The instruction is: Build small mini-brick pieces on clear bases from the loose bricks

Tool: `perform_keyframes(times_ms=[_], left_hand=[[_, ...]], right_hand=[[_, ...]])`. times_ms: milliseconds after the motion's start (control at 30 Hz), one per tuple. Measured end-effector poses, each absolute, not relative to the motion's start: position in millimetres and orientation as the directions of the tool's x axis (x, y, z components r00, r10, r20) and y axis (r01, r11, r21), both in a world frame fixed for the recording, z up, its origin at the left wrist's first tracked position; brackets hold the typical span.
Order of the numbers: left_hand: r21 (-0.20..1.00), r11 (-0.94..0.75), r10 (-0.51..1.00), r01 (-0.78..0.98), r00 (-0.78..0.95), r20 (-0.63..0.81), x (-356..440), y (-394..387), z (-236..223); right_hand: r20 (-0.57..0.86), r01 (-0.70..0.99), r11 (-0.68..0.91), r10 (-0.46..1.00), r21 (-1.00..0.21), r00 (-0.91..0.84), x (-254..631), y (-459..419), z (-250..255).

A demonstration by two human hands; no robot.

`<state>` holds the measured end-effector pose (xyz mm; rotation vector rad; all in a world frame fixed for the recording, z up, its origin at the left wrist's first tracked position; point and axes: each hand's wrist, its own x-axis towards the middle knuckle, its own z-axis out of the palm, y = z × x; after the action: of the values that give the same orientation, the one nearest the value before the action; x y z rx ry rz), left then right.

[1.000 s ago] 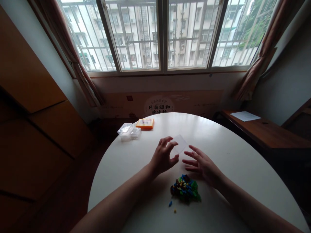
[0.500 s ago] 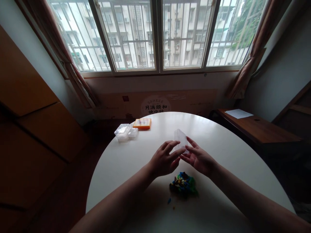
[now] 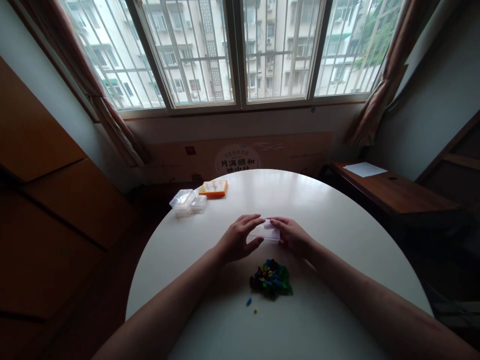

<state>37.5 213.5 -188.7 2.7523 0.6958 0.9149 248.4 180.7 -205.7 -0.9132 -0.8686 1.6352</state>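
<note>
A small clear plastic box point(image 3: 267, 233) is held low over the round white table point(image 3: 337, 225), gripped from both ends. My left hand point(image 3: 237, 240) curls round its left end and my right hand point(image 3: 290, 235) closes on its right end. Just in front of my hands lies a heap of small coloured bricks point(image 3: 270, 280), mostly green, blue and dark. Two loose bits, one blue point(image 3: 248, 301) and one yellow point(image 3: 255, 310), lie to the heap's lower left.
Clear plastic boxes point(image 3: 186, 201) and an orange flat box point(image 3: 213, 188) stand at the table's far left edge. A wooden bench with a white sheet point(image 3: 365, 169) runs along the right wall. Wooden cabinets fill the left side; a barred window is behind.
The clear box, lying on the table a second ago, was picked up and tilted on end, then turned flat and lowered between both hands. The view has drifted up and right.
</note>
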Motion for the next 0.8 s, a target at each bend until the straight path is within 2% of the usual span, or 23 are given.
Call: perform_keyframes(times_ms=[300, 433, 533, 800], left_hand=[[0.246, -0.869, 0.49, 0.429, 0.683, 0.542, 34, 216, -182], [0.235, -0.875, 0.48, 0.424, 0.687, 0.545, 33, 215, -180], [0.224, -0.884, 0.462, 0.41, 0.695, 0.551, 33, 215, -180], [0.117, -0.891, 0.423, 0.438, 0.71, 0.563, 34, 214, -180]], right_hand=[[0.013, -0.393, -0.082, 0.972, -0.916, -0.233, 253, 170, -204], [0.127, -0.262, 0.052, 0.952, -0.964, -0.277, 253, 167, -207], [0.155, -0.199, 0.102, 0.95, -0.975, -0.27, 252, 167, -209], [0.2, -0.281, 0.11, 0.928, -0.953, -0.314, 250, 166, -210]])
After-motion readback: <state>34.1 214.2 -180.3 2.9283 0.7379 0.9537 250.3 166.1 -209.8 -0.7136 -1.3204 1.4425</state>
